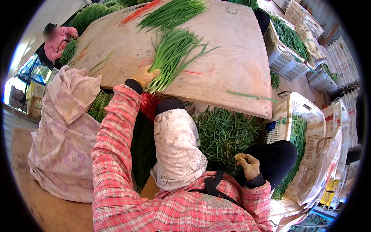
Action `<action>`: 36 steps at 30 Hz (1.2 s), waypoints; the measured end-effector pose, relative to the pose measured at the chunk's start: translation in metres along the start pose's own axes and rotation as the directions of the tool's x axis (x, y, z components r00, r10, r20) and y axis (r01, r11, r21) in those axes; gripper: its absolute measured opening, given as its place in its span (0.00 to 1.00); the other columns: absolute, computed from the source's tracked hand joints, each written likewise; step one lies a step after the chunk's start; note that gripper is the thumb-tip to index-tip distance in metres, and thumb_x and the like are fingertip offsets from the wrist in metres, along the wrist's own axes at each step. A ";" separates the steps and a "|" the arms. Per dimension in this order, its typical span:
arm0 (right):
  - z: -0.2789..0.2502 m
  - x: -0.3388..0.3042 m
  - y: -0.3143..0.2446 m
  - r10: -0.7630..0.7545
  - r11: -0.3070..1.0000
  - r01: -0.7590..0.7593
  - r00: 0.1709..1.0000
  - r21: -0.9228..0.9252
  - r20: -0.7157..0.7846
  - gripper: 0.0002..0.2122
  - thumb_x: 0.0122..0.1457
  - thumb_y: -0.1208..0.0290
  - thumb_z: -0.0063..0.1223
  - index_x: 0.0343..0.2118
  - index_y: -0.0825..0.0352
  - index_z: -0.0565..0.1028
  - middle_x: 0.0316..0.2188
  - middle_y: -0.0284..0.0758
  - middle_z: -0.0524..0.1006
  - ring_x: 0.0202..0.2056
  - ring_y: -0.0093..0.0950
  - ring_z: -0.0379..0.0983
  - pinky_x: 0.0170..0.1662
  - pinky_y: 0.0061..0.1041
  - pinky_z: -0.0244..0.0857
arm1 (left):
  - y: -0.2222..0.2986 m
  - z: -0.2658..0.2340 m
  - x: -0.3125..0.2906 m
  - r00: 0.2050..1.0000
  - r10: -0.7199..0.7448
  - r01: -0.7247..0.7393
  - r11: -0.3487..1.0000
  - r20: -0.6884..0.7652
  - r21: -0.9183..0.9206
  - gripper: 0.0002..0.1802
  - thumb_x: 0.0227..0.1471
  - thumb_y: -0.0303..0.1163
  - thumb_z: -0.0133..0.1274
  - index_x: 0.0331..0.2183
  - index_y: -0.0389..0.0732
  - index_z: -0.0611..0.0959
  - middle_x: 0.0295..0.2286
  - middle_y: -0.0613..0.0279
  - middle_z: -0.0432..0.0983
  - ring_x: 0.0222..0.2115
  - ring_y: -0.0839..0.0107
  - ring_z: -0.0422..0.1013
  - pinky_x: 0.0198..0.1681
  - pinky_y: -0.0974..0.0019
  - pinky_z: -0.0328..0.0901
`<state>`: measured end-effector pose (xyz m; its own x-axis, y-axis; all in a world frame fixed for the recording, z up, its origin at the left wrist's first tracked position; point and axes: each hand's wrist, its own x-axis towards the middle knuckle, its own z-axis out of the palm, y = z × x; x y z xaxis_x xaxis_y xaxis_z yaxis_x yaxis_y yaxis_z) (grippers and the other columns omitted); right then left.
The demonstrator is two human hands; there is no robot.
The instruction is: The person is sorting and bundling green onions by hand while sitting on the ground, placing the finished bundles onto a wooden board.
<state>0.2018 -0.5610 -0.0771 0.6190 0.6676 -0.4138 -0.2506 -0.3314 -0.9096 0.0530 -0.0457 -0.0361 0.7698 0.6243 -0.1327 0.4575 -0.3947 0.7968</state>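
Note:
My left hand (147, 76), in a yellowish glove, grips the pale stalk ends of a bunch of chives (172, 56). The bunch lies on the wooden table (239, 46) near its front edge, leaves fanned away from me. Just below that hand, red plastic strands (148, 104) hang at the table edge. My right hand (248, 165), gloved too, rests by my right knee with its fingers curled together. Whatever it may hold is hidden. Beneath the table's front edge lies a heap of loose green leaves (228, 135).
More chives (174, 13) and red strings (141, 11) lie farther back on the table. At right stand white crates (288, 62) of chives, the nearest crate (309, 104) beside my knee. A flowered cloth (65, 147) covers something at left. A person in pink (58, 42) handles chives at far left.

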 end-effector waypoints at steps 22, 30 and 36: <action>-0.053 -0.050 -0.063 -0.499 0.822 0.553 0.816 0.138 -0.292 0.06 0.57 0.74 0.49 0.30 0.71 0.76 0.27 0.33 0.77 0.22 0.18 0.69 0.26 0.18 0.65 | -0.004 0.016 -0.020 0.988 0.122 -0.095 0.967 -0.100 0.237 0.36 0.48 0.35 0.52 0.56 0.34 0.57 0.50 0.47 0.62 0.50 0.62 0.61 0.53 0.63 0.55; -0.228 -0.055 0.051 -0.225 0.938 -0.038 0.687 -0.344 -0.691 0.13 0.51 0.63 0.58 0.33 0.69 0.77 0.25 0.35 0.78 0.24 0.23 0.72 0.30 0.21 0.66 | 0.027 0.051 -0.067 0.838 0.237 -0.139 0.964 -0.492 0.228 0.32 0.52 0.31 0.50 0.55 0.31 0.58 0.52 0.47 0.60 0.53 0.60 0.58 0.55 0.65 0.53; -0.235 0.015 0.071 -0.421 0.536 -0.157 0.801 -0.829 -0.424 0.33 0.41 0.62 0.61 0.50 0.71 0.64 0.49 0.46 0.67 0.48 0.41 0.65 0.52 0.35 0.58 | 0.099 0.140 -0.132 0.831 0.390 -0.277 0.909 -0.397 0.312 0.24 0.51 0.20 0.45 0.51 0.32 0.66 0.51 0.51 0.63 0.51 0.61 0.61 0.54 0.64 0.54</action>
<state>0.3680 -0.7315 -0.1394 0.9175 0.3919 0.0678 0.3858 -0.8354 -0.3914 0.0590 -0.2615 -0.0226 0.6416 0.6325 0.4340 0.3414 -0.7421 0.5768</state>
